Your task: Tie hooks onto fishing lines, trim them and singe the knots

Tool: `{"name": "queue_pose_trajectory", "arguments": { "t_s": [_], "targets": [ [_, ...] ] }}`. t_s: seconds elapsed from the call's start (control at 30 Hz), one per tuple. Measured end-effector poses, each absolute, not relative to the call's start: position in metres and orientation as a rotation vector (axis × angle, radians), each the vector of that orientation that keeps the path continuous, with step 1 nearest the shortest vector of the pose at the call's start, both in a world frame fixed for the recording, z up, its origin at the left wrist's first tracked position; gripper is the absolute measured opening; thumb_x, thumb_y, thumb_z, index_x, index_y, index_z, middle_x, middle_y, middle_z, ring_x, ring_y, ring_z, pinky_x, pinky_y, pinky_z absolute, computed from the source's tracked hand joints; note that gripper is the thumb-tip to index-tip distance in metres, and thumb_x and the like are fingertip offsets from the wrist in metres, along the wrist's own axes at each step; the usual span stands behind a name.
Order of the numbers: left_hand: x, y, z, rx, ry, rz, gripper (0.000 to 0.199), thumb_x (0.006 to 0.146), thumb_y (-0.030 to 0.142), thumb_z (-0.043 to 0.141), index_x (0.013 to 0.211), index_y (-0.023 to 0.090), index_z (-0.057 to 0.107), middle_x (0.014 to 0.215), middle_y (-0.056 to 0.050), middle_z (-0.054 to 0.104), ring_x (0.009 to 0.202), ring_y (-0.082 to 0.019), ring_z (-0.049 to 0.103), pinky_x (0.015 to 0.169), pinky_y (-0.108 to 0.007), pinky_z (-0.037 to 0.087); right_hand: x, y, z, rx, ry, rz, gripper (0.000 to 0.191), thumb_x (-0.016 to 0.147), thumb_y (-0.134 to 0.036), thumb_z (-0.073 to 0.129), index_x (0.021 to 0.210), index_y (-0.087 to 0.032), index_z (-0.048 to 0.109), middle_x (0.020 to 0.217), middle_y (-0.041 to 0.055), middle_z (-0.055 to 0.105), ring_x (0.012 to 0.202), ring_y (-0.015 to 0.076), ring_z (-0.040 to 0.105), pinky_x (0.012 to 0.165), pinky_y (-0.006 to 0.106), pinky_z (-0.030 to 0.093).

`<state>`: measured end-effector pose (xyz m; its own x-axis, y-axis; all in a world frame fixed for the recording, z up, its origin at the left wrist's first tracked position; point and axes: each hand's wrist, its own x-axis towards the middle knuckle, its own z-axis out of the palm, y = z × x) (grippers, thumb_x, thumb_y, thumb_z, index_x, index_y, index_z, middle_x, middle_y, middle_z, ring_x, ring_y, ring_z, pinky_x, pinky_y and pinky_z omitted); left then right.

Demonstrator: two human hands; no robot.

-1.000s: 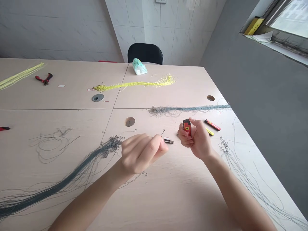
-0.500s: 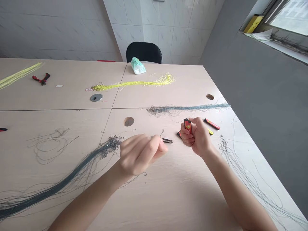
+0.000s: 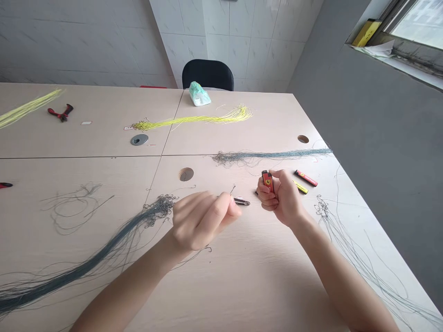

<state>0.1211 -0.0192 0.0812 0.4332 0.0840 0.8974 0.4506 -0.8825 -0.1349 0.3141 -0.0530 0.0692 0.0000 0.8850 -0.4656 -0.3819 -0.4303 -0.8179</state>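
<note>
My left hand (image 3: 204, 219) is closed in a pinch on a small metal hook (image 3: 233, 189), whose tip sticks up above the fingertips. To the right, the fingers of my right hand (image 3: 284, 196) wrap round a red lighter (image 3: 267, 181) held upright, with the thumb near its top. Just beyond my left fingertips lies a dark metal tool (image 3: 241, 202), partly hidden. A bundle of dark blue-green lines (image 3: 117, 239) with hooks at its end lies to the left of my left hand.
Another red lighter (image 3: 306, 178) and a yellow lighter (image 3: 300, 187) lie past my right hand. Thin lines with hooks (image 3: 322, 210) run down the right side. Farther back are a blue bundle (image 3: 277, 155), a yellow bundle (image 3: 194, 119), a plastic packet (image 3: 199, 94) and red-black pliers (image 3: 61, 113).
My right hand has shifted slightly left with the red lighter, and its thumb has moved a little. My left hand keeps its pinch in nearly the same place.
</note>
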Motion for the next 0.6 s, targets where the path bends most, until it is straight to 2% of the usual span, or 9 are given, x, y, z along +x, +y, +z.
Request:
{"name": "queue_pose_trajectory", "arguments": {
  "t_s": [0.23, 0.43, 0.6],
  "targets": [
    [0.128, -0.016, 0.069, -2.347, -0.468, -1.44, 0.023, 0.074, -0.002, 0.061, 0.078, 0.019, 0.054, 0.045, 0.011, 0.041, 0.036, -0.006, 0.037, 0.038, -0.022, 0.035, 0.3, -0.068, 0.081, -1.133, -0.63, 1.784, 0.036, 0.076, -0.049, 0.043, 0.056, -0.021, 0.033, 0.052, -0.0081, 0.018, 0.045, 0.0062, 0.009, 0.043, 0.024, 0.008],
    [0.133, -0.019, 0.063, -2.443, -0.445, -1.407, 0.017, 0.081, 0.002, 0.06, 0.083, 0.017, 0.054, 0.047, 0.011, 0.04, 0.038, -0.007, 0.036, 0.038, -0.024, 0.028, 0.283, -0.079, 0.083, -1.104, -0.645, 1.889, 0.038, 0.078, -0.051, 0.042, 0.058, -0.021, 0.033, 0.054, -0.0081, 0.018, 0.047, 0.0066, 0.008, 0.045, 0.025, 0.007],
    [0.132, -0.021, 0.064, -2.466, -0.427, -1.348, 0.015, 0.084, 0.003, 0.06, 0.084, 0.017, 0.053, 0.048, 0.009, 0.043, 0.039, -0.007, 0.037, 0.04, -0.024, 0.028, 0.28, -0.081, 0.081, -1.113, -0.617, 1.887, 0.038, 0.08, -0.051, 0.04, 0.059, -0.021, 0.033, 0.053, -0.0082, 0.019, 0.047, 0.0066, 0.008, 0.046, 0.025, 0.007]
  ]
}}
